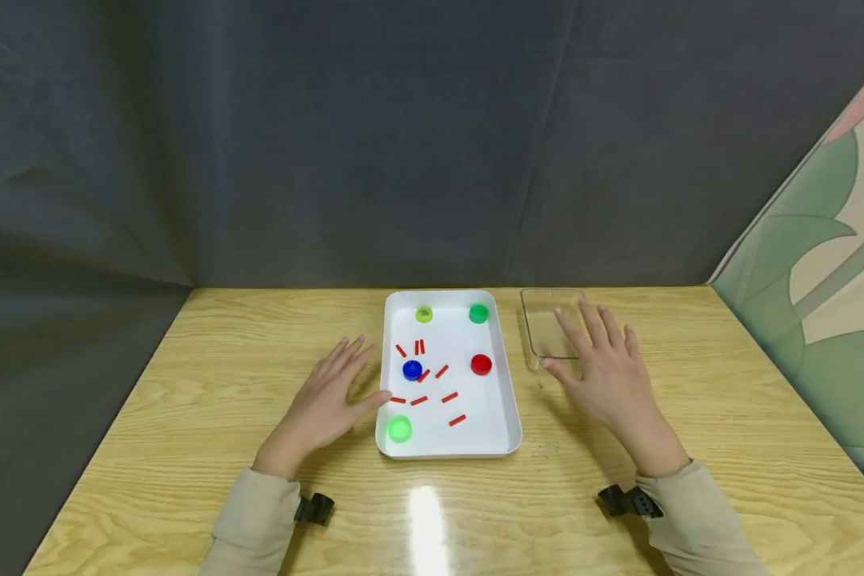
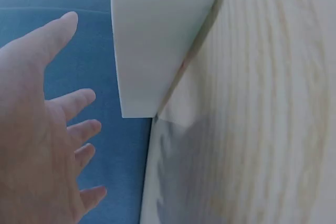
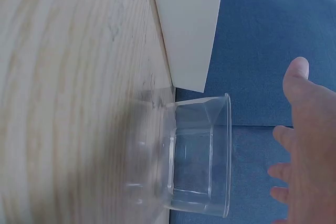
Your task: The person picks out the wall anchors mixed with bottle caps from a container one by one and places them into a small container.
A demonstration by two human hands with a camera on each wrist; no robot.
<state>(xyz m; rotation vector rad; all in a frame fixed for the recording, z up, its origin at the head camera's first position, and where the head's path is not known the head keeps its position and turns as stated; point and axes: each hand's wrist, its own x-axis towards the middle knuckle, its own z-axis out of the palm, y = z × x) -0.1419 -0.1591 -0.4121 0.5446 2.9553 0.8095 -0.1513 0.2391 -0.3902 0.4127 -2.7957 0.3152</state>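
Note:
A white tray (image 1: 454, 445) lies on the table with several short red sticks (image 1: 458, 420) scattered in it. Among them sit round caps: a blue cap (image 1: 413, 370), a red cap (image 1: 481, 365), a green cap (image 1: 478, 314), a yellow-green cap (image 1: 424, 314) and a light green cap (image 1: 399, 429). My left hand (image 1: 329, 400) hovers at the tray's left side, fingers spread, holding nothing. Over the near right part of a clear plastic container (image 3: 202, 156) my right hand (image 1: 608, 376) is held in the air, its fingers spread and apart from the container in the right wrist view.
The wooden table (image 1: 187, 448) reaches back to a dark cloth (image 1: 374, 144) hung behind it. A panel with a leaf pattern (image 1: 814, 264) stands on the right. Black wrist straps (image 1: 315, 509) sit over both sleeves.

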